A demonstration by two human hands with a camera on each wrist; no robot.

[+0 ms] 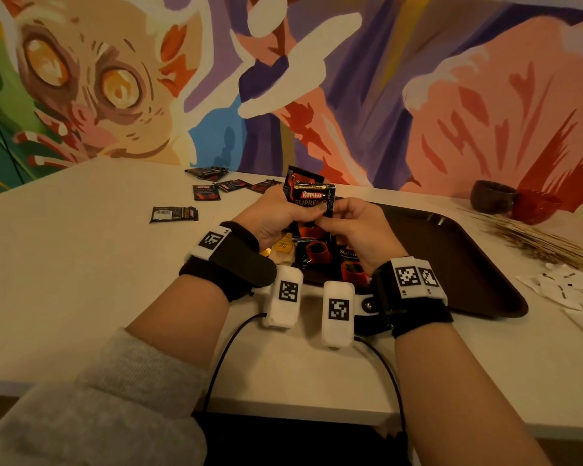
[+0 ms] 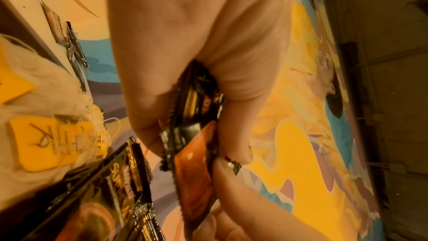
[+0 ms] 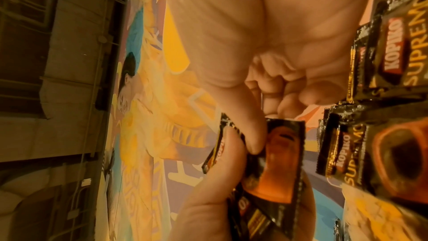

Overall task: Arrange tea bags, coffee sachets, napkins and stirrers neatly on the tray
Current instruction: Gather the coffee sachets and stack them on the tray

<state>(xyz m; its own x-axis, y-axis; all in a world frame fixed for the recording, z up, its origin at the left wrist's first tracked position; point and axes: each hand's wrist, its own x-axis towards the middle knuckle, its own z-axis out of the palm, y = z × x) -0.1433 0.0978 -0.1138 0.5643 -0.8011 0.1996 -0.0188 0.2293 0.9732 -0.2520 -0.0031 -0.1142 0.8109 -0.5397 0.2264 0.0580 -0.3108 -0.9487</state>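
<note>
Painted mural wall behind a pale table, with a dark tray set at its middle right. Held above the tray's near left corner is a small stack of coffee sachets, black foil with a red cup printed on the face; the left hand curls round the stack from the left, and the right hand pinches its right edge between thumb and forefinger (the right wrist view shows the pinch sitting on the crimped seam). Judged as a material, each sachet is light, thin and glossy, so the stack is apt to slide apart under a loose grip; the serrated end seams are the stiffest and least slippery places to take hold, while the powder-filled middle will give under pressure. Squaring the edges between both hands before setting down looks the sensible course. Below the hands, sachets already on the tray lie face up beside tea bags with yellow tags, which are soft, gauzy and easily snagged by their strings. Loose sachets remain scattered on the table toward the wall, several apart from one another. Right of the tray lies a bundle of thin stirrers, with white paper items, probably napkins, near it, and two dark cups stand behind the bundle.
</note>
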